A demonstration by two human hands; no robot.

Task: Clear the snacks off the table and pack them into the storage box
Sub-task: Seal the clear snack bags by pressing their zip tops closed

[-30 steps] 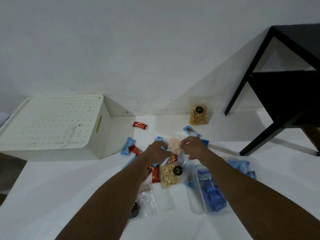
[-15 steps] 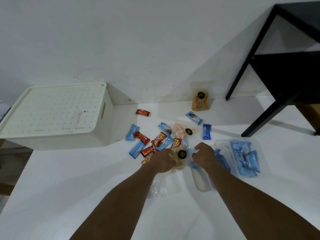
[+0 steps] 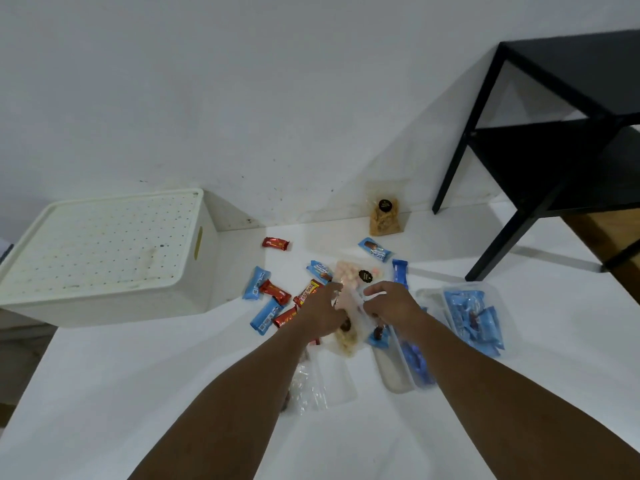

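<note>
The clear plastic pouch of pink snacks (image 3: 354, 274) lies just ahead, between the left hand (image 3: 323, 311) and right hand (image 3: 393, 303); each grip is curled, and I cannot tell if it holds anything. The white lidded plastic storage box (image 3: 104, 251) stands well to the left.

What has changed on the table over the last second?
The pink snack bag, pinched up by both hands a second ago, was let go and lies on the table. The left hand and right hand came down just short of it; their grip is unclear. Storage box still closed, wrapped bars unmoved.
</note>
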